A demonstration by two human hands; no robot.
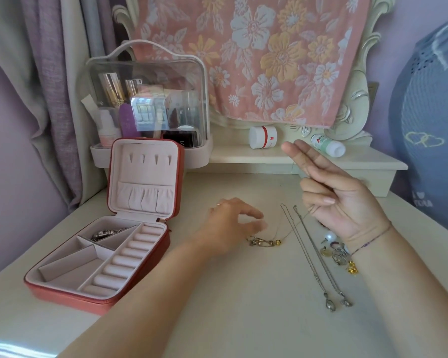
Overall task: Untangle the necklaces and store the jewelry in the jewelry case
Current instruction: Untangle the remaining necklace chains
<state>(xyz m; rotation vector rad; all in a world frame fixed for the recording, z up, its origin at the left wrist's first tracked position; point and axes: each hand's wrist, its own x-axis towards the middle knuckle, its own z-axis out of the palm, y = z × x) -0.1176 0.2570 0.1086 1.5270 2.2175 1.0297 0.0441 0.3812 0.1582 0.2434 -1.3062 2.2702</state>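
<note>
Gold thin necklace (278,241), charms (259,242) bunched, hangs pinched from right hand (342,200); left hand (230,226) too blurred to tell its grip.

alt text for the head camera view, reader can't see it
A person's right hand holds up the chain of a thin gold necklace whose charms rest on a cream table, while the left hand reaches toward them. Two silver necklaces lie straight beside it, and an open red jewelry case sits at the left.
</note>
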